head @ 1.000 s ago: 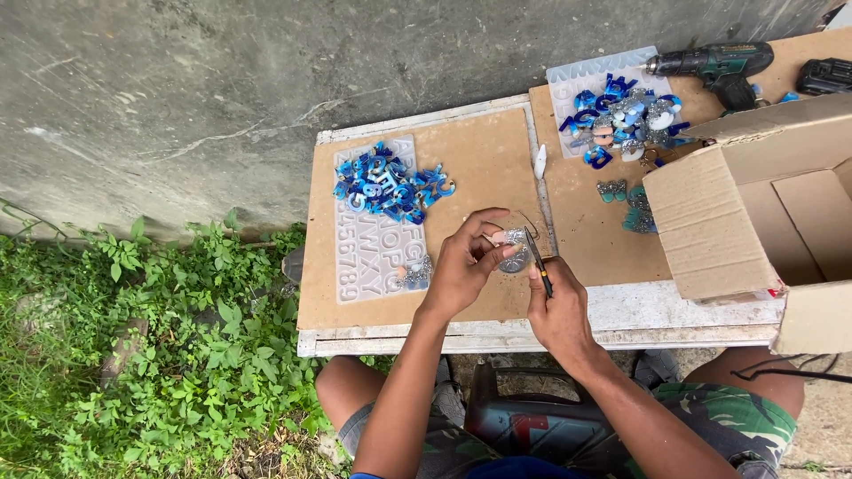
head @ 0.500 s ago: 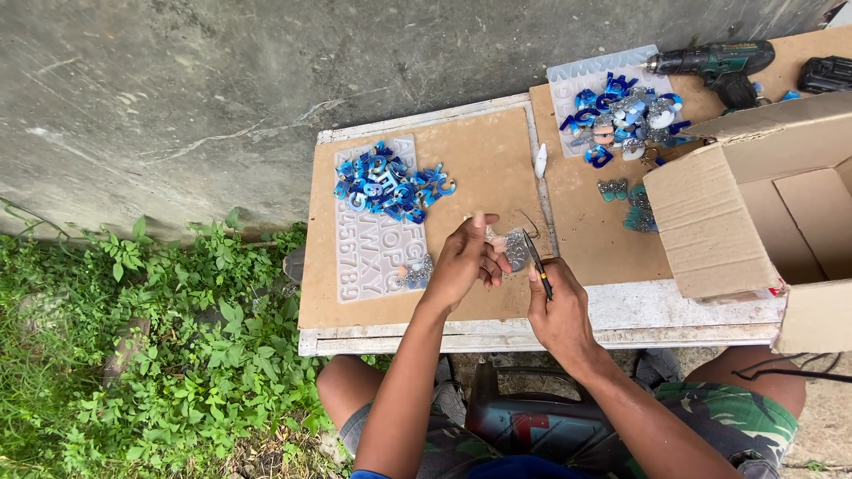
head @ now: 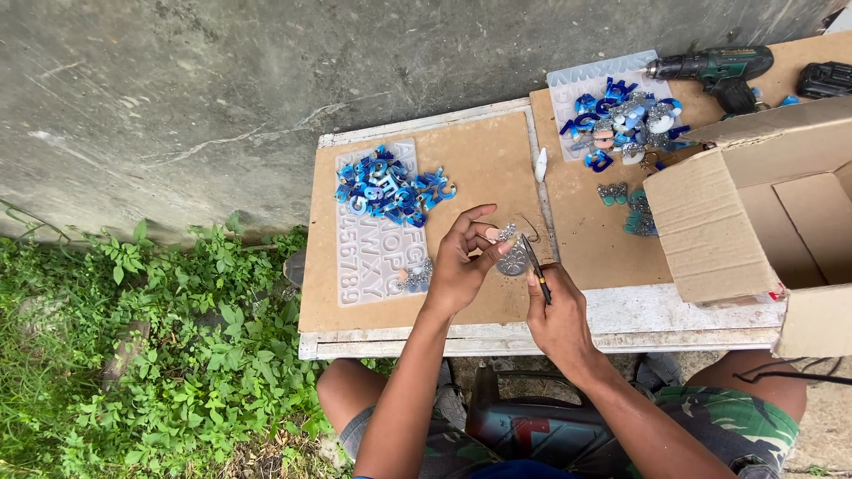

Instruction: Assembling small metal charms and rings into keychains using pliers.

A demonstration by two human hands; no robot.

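Observation:
My left hand point(head: 463, 259) pinches a small silver glittery charm point(head: 509, 252) above a brown board point(head: 479, 168) on a white table. My right hand point(head: 557, 310) grips a thin dark pair of pliers point(head: 535, 264), whose tip touches the charm. A clear silicone letter mould point(head: 377, 253) lies to the left of my hands, with a heap of blue and silver resin letters point(head: 387, 187) on its far end. A small glittery piece point(head: 417, 276) rests on the mould near my left wrist.
An open cardboard box point(head: 763, 222) stands at the right. Behind it lie a second mould with more blue letters point(head: 621, 120), a green cordless drill point(head: 714, 69) and a black battery point(head: 824, 80). Concrete wall behind, weeds at left.
My left hand has opened its fingers and turned the charm, now pinching it by the edge. The pliers tip has come up to the charm. My right hand has barely shifted.

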